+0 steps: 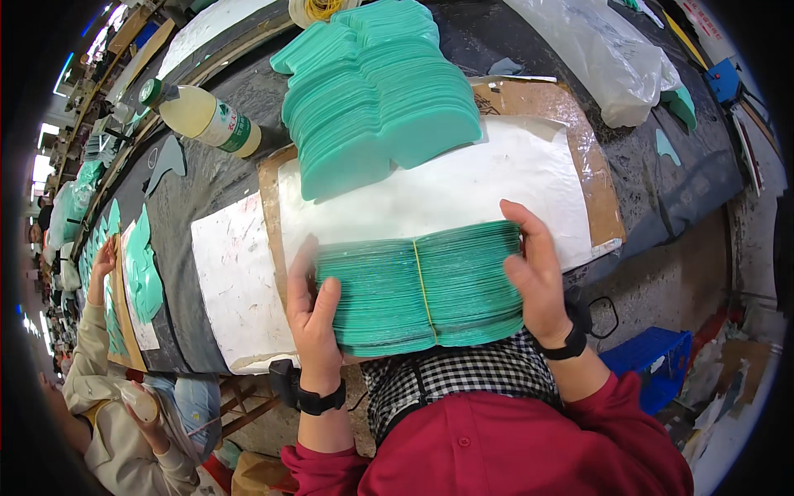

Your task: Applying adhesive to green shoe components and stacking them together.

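A thick bundle of thin green foam-like sheets (372,285) stands on edge at the front of the white paper (513,178), a thin yellow band (422,285) around its middle. My left hand (314,318) cups its left end, the thumb at the near side and the fingers slightly blurred. At the right end, my right hand (539,285) presses against the bundle with bent fingers and thumb. The two hands hold it between them. Beyond it lies a tall, fanned stack of lighter green shaped pieces (376,91), notched along the near edge.
A bottle of pale yellow liquid (203,117) lies left of the stack. Clear plastic wrap (612,66) covers the far right. At the left, a co-worker's hand (105,258) is by green pieces (144,269). A blue crate (649,364) stands below the table at right.
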### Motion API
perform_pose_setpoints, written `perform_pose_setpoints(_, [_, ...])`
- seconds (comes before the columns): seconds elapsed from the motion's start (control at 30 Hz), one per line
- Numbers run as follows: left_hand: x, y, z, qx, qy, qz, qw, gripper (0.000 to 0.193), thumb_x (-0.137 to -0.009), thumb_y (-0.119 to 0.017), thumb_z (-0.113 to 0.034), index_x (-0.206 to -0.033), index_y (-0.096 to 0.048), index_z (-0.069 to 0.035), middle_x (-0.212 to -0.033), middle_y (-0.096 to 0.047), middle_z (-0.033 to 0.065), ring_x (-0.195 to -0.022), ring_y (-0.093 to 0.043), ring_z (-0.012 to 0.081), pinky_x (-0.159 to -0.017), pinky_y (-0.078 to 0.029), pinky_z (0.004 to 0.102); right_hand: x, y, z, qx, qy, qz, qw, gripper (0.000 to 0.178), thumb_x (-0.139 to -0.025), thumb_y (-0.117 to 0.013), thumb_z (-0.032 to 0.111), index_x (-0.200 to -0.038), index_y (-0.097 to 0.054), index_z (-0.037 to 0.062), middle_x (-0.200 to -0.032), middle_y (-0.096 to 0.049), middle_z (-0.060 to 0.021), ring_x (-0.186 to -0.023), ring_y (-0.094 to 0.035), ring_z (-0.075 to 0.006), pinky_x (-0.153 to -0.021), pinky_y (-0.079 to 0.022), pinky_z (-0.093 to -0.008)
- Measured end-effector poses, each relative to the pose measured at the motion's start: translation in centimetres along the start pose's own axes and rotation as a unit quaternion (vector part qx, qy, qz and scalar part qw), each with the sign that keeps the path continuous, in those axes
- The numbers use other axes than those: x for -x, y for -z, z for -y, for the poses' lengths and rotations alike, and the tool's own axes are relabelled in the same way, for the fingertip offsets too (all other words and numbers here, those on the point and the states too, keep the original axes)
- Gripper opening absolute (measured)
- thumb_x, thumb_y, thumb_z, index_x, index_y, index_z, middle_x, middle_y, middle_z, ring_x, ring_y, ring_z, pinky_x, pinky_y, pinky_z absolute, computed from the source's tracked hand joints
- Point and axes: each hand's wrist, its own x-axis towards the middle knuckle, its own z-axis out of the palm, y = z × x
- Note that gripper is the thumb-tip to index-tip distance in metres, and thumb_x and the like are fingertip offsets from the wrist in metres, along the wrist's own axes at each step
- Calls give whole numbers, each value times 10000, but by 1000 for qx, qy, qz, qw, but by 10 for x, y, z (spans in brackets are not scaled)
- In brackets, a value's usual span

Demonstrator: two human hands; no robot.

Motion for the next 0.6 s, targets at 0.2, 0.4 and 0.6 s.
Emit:
perform_pose_setpoints(0.2, [-3, -11, -18, 90, 100, -30, 990, 541, -963, -680, -148, -1448, -504, 16, -1397, -570, 130, -1263, -545, 221, -1091, -414, 349, -8, -4, 14, -106, -140, 3, 985, 453, -956, -645, 96, -1387, -526, 27, -1292, -552, -63, -1186, -516, -152, -1050, -414, -303])
perform_pose_setpoints(0.4, [-20, -12, -38, 131, 153, -52, 978, 476, -958, -647, -84, -1409, -526, 8, -1345, -598, 120, -1175, -606, 208, -1035, -471, 346, -46, -5, 54, -145, -218, 18, 965, 402, -948, -663, 102, -1333, -567, 36, -1157, -580, -33, -1061, -549, -113, -957, -452, -260])
perform_pose_setpoints(0.6, [-51, -19, -18, -11, 27, -58, 998, 450, -997, -621, -147, -1409, -519, 1, -1356, -569, 151, -1278, -538, 251, -1118, -401, 386, -115, -4, 22, 64, -20, 17, 998, 281, -916, -692, 115, -1179, -649, 26, -1144, -612, -67, -1087, -579, -155, -951, -455, -273])
